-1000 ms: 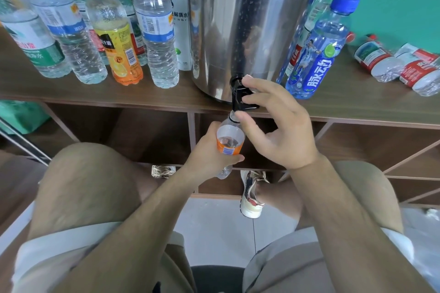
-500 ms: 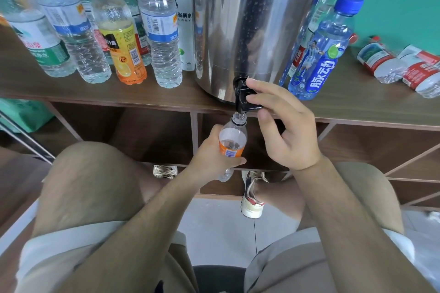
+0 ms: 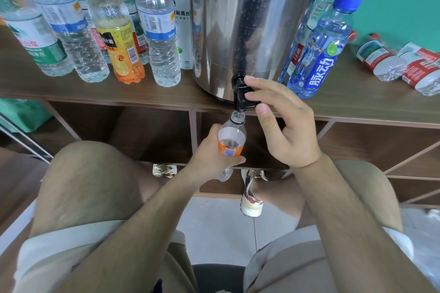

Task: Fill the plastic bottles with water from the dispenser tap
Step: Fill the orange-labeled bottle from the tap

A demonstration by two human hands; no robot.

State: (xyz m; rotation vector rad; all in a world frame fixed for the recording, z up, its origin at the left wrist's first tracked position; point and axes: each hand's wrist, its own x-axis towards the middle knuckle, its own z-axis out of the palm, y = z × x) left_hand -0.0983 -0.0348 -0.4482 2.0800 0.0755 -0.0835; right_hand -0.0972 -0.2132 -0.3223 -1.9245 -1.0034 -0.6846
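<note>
1 bottle point(image 3: 231, 140) was gripped under tap point(image 3: 242, 95) by left hand point(image 3: 209, 152) | tap was pinched by right hand point(image 3: 285, 131) | filling judged underway, unfinished

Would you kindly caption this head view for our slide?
Left hand holds an orange-labelled bottle under the black tap while the right hand grips its handle.

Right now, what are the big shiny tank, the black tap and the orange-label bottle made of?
The big shiny silver tank looks like polished steel: it mirrors things. The black tap seems dull moulded plastic. The clear orange-label bottle is likely thin see-through plastic.
</note>
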